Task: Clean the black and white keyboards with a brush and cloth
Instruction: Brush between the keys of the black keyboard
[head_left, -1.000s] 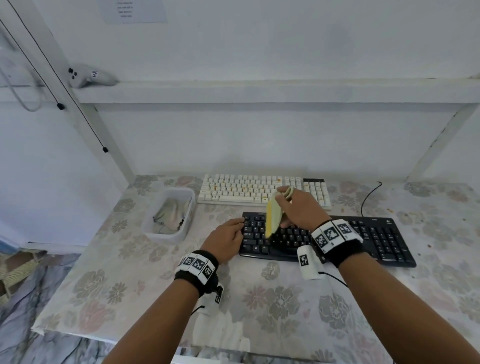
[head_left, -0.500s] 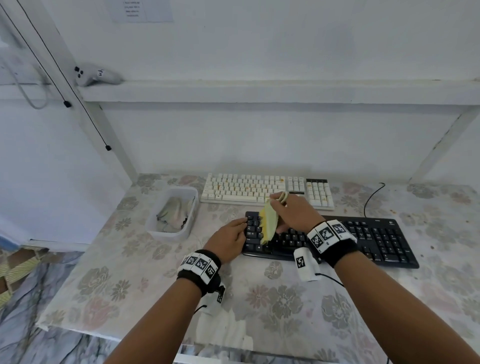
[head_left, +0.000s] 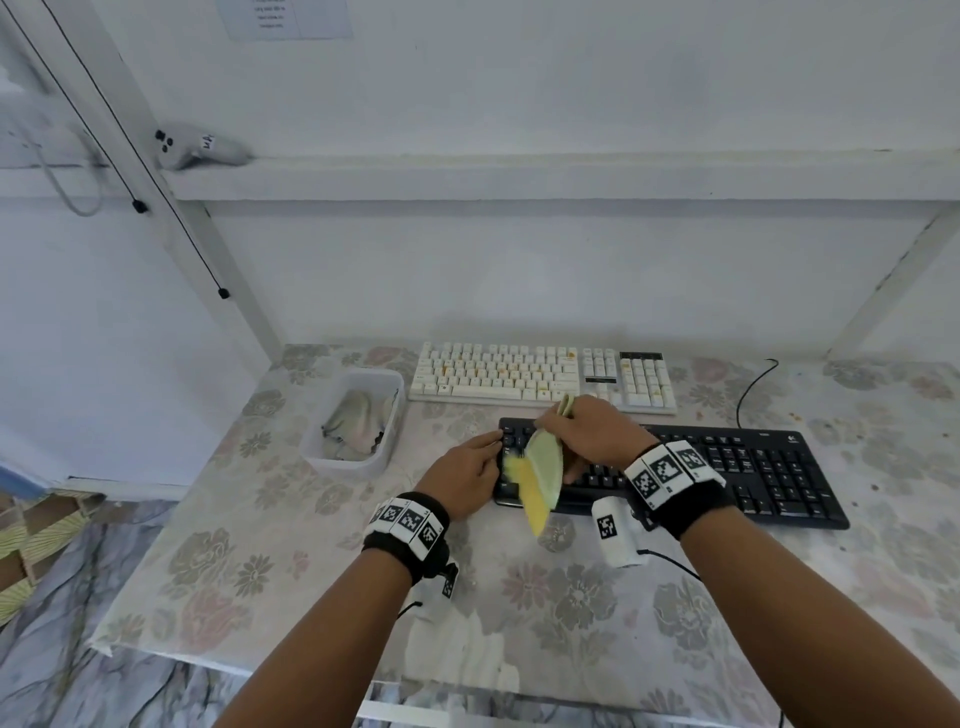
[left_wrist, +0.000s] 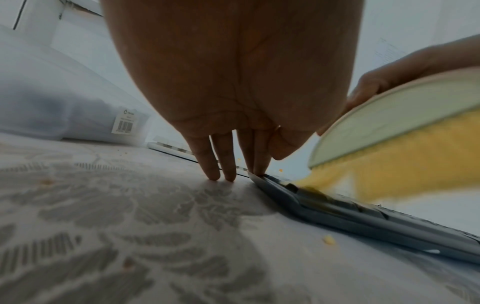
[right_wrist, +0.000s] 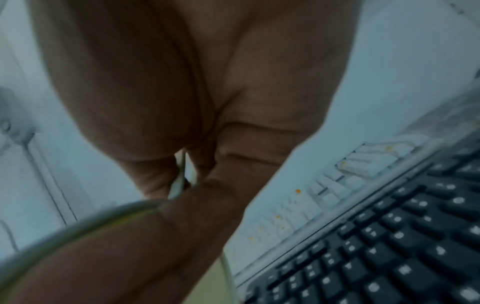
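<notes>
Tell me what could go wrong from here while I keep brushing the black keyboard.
1. The brush is sweeping at the left end of the black keyboard; yellow crumbs already lie on the table, so more may scatter there.
2. The white keyboard sits just behind, already speckled; flicked crumbs could land on it.
3. The left hand steadies only the keyboard's corner with straight fingers, so it might slide.

White keyboard (head_left: 543, 378) behind black keyboard (head_left: 727, 473)

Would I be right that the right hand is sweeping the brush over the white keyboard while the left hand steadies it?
Not quite: the head view shows the right hand sweeping the brush over the black keyboard, whose left end the left hand steadies.
</notes>
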